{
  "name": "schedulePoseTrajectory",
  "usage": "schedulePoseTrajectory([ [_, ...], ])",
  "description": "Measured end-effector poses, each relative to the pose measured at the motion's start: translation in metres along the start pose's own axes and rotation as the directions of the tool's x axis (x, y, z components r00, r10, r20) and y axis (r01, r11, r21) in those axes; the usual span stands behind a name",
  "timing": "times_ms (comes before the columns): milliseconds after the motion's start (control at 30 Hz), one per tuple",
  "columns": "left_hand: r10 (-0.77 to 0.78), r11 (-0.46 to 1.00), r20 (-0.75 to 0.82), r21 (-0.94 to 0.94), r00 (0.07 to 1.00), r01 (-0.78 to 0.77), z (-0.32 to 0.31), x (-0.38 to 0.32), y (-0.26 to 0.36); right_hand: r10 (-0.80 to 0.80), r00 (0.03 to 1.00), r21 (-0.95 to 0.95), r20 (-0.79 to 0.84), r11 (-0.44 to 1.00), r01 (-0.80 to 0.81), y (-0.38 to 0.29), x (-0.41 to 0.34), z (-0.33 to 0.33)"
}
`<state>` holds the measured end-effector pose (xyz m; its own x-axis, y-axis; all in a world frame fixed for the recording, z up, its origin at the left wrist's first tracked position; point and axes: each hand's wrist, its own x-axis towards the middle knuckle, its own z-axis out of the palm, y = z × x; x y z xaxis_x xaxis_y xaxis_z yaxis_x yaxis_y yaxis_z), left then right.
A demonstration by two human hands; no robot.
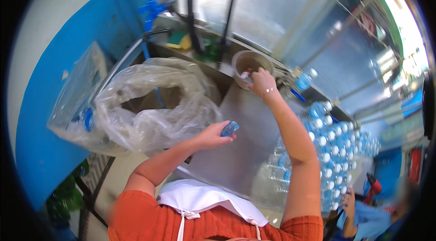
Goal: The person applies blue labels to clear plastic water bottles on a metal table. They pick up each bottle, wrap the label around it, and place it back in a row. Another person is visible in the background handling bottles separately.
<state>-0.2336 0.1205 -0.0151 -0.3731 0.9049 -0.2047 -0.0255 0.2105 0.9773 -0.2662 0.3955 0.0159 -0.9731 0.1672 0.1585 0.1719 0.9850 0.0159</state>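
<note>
My left hand (216, 135) is closed around a small blue object (230, 129), whose exact kind I cannot make out. It is above the metal worktop (238, 115), beside the crumpled clear plastic bag (155, 118). My right hand (262, 82) reaches over the near rim of a round translucent plastic tub (237, 59) at the back of the worktop. Its fingertips dip inside, close to a small red and white piece (246, 73). Blur hides whether they grip anything.
Many capped water bottles (328, 154) stand in rows on the right. Another bottle (303, 81) is near the back rail. A green and yellow sponge (178, 40) lies by black hoses (196, 12). At lower right is another person's hand (348, 203), near a red and black tool (374, 184).
</note>
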Motion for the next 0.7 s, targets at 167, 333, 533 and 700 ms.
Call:
schedulePoseTrajectory([
  [167, -0.078, 0.968, -0.381, -0.251, 0.921, -0.021, -0.078, -0.135, -0.004, 0.064, 0.985, -0.154, -0.163, 0.984, -0.089, -0.032, 0.012, 0.064],
  [333, -0.102, 0.94, -0.629, -0.315, 0.771, -0.133, -0.141, -0.254, -0.039, -0.09, 0.973, -0.096, -0.21, 0.993, 0.071, -0.093, -0.029, 0.034],
  [533, -0.19, 0.95, -0.726, -0.306, 0.661, -0.063, -0.216, -0.366, -0.083, -0.175, 0.982, 0.154, -0.073, 0.971, 0.185, -0.261, -0.055, -0.043],
  [700, -0.136, 0.962, -0.793, -0.249, 0.594, -0.112, -0.26, -0.418, -0.091, -0.418, 0.903, 0.196, -0.103, 0.881, 0.43, -0.369, -0.012, -0.074],
])
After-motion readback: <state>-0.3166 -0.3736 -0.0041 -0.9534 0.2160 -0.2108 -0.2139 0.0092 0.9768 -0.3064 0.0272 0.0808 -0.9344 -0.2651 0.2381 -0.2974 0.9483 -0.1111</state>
